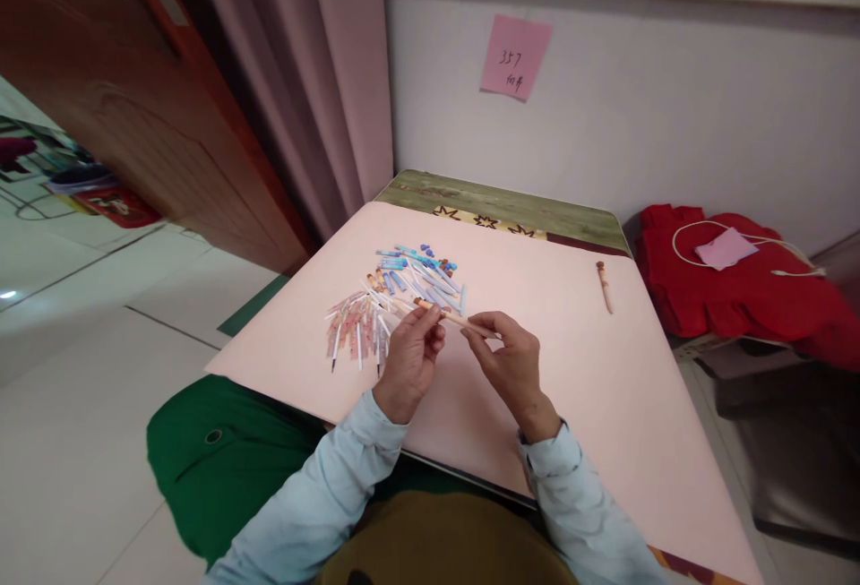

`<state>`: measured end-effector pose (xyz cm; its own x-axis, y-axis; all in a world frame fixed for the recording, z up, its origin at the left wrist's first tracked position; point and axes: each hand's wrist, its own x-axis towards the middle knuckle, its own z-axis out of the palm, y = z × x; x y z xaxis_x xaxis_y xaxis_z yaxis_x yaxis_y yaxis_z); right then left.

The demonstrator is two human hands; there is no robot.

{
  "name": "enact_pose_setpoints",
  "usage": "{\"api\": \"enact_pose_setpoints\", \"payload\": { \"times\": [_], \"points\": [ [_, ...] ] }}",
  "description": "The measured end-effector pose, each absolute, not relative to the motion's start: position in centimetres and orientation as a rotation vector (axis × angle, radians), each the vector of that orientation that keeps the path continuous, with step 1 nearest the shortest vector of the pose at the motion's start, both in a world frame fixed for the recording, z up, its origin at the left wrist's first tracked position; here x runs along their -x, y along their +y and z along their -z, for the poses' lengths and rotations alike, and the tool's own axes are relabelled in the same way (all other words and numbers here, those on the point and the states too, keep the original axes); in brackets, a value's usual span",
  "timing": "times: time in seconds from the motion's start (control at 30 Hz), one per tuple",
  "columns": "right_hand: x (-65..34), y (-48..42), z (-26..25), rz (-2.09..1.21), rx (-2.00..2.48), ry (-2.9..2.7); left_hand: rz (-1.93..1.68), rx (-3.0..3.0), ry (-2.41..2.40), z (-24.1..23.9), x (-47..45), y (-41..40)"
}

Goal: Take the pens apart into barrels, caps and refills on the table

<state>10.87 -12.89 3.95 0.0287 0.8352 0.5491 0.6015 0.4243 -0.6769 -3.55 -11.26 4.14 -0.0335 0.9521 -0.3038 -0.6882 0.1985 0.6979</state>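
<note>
Between my two hands is a slim beige pen with a brown end. My left hand [411, 357] pinches the pen [455, 319] near its brown end, and my right hand [507, 357] grips the other end between thumb and fingers. Just beyond my left hand lies a pile of pen parts: blue barrels [396, 260], small dark blue pieces [427, 250], white refills [358, 343] with dark tips, and pinkish clear pieces [341, 321]. Another beige pen [606, 288] with a brown top rests by itself at the table's right side.
A pale pink sheet [537, 271] covers most of the table [571, 200]. Red cloth [712, 289] with a white cable lies on a seat at the right. A pink note [516, 58] is on the wall. A brown door [167, 101] and curtain [315, 56] stand left.
</note>
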Motion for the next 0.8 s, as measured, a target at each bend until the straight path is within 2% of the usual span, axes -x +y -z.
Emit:
{"api": "enact_pose_setpoints", "payload": {
  "times": [0.43, 0.8],
  "points": [
    [-10.76, -12.99, -3.54, -0.408, 1.53, -1.661, -1.379, -0.486, 0.871, -4.1, 3.26, -11.65],
    [-10.2, -13.16, -3.73, -0.601, 1.384, -1.567, -1.392, -0.497, 0.872, -3.64, 3.71, -11.51]
  ]
}}
